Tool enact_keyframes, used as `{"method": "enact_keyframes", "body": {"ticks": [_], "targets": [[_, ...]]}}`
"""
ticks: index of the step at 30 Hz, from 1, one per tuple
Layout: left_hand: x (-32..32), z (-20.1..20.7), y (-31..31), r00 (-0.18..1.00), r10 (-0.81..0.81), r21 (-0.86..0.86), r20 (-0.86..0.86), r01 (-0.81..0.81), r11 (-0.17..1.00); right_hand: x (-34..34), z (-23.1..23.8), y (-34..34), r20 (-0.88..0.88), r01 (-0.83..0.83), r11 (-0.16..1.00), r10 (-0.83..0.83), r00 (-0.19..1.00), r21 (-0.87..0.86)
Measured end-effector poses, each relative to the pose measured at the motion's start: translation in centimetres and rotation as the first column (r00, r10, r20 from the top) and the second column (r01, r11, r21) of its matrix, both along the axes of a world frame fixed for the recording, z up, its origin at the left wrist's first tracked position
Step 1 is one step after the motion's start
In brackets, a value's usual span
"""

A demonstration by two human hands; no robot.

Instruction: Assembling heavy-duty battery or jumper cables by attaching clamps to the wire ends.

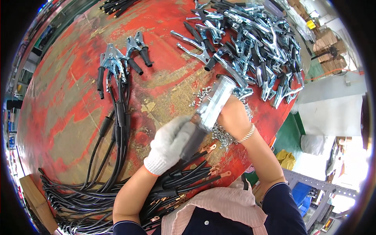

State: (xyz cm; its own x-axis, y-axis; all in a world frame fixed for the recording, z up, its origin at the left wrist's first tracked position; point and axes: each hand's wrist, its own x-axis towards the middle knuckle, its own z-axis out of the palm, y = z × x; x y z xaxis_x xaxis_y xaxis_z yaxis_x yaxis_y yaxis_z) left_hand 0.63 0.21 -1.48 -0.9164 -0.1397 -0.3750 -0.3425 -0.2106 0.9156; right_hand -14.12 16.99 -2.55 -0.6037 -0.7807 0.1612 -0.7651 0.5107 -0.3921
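Note:
My left hand [168, 143], in a white knitted glove, is closed around the dark handle end of a metal spring clamp [215, 103]. The clamp is tilted, its silvery jaw end pointing up and away to the right, and it is slightly blurred. My bare right hand [234, 115] is against the clamp's right side, its fingers curled in and mostly hidden. Below and around that hand lies a spread of small metal screws [222, 138]. Black cables with copper lugs [225, 174] lie just under my left hand.
A large heap of silvery clamps [254, 43] covers the table's far right. Several clamps [113, 58] joined to black cables [122, 129] lie on the left, the cables running into a coiled bundle [86, 199] at the near left. More black cable ends [117, 6] are at the far edge.

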Motion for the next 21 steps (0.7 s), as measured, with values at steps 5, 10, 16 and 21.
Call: {"method": "enact_keyframes", "body": {"ticks": [5,10,16,21], "targets": [[0.2,1.9,0.3,0.98,-0.187,-0.279,-0.067,0.161,0.947,2.0,1.7,1.6,0.737,0.239,0.84,0.249,0.629,-0.488],[0.5,2.0,0.6,0.962,-0.23,-0.361,-0.148,0.164,0.918,3.9,1.4,1.8,0.865,0.42,0.818,0.172,0.471,-0.392],[0.5,1.8,0.7,0.957,-0.259,-0.374,-0.134,0.193,0.907,3.7,-1.2,2.9,0.842,0.326,0.843,0.241,0.483,-0.428],[0.7,1.2,0.6,0.953,-0.259,-0.359,-0.159,0.188,0.914,3.7,-1.5,3.4,0.947,0.389,0.864,0.298,0.117,-0.32]]}}
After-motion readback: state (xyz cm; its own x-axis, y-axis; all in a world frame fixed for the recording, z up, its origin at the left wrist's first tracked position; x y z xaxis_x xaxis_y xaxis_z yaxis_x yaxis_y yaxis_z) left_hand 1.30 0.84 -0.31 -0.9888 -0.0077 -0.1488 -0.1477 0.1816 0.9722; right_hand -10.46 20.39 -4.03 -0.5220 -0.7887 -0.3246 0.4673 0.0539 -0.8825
